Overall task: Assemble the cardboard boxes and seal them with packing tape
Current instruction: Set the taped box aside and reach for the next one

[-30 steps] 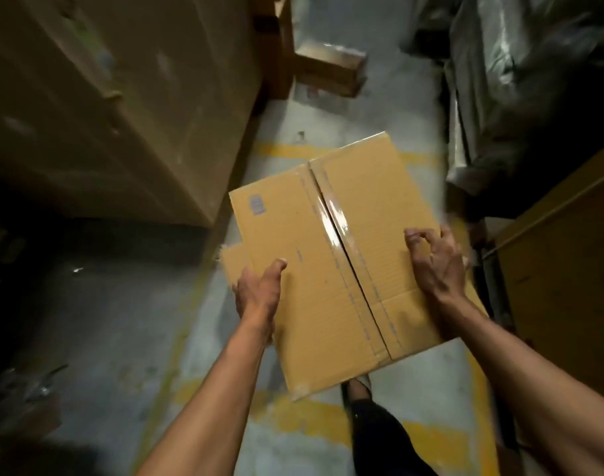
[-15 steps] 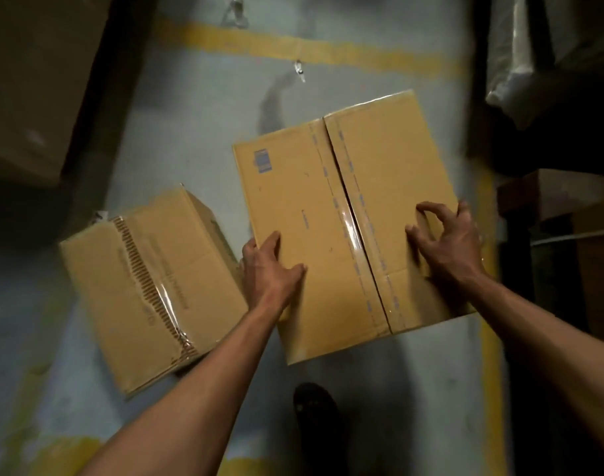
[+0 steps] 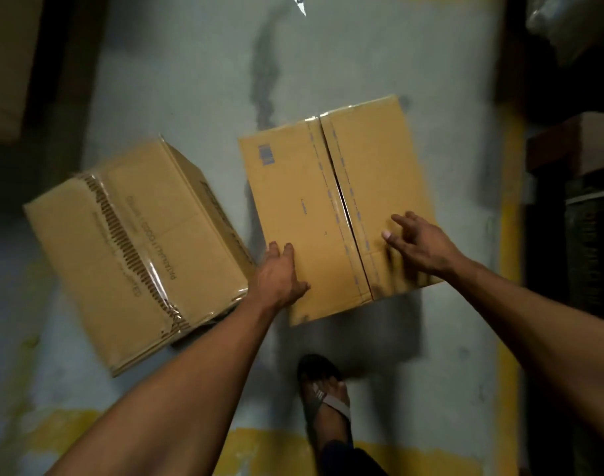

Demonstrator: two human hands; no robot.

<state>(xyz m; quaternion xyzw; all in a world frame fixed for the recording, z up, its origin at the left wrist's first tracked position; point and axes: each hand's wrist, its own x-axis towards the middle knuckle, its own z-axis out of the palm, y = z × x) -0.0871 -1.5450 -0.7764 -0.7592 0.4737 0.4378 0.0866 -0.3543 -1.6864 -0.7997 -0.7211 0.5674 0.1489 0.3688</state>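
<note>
- So, two cardboard boxes sit on the grey concrete floor (image 3: 197, 80), both closed up, so you can't see what's in either one.
- Box under the hands (image 3: 331, 207) has its top flaps meeting in a seam with clear tape along it. Seam and long axis run away from the person, leaning a bit toward their left at the far end.
- Left hand (image 3: 280, 276) lies flat on the near left part of that top, fingers (image 3: 282, 250) straight and pressing on the cardboard, not curled round anything.
- Right hand (image 3: 421, 242) is spread open over the near right flap, just right of the seam. It's blurry, so can't tell if it actually touches.
- Second box (image 3: 135, 249) sits just left of the left fingers, turned at an angle, with crinkled tape down its top seam. Its near corner is right beside the first box.
- A sandalled foot (image 3: 324, 400) is on the floor, nearer the person than both hands.
</note>
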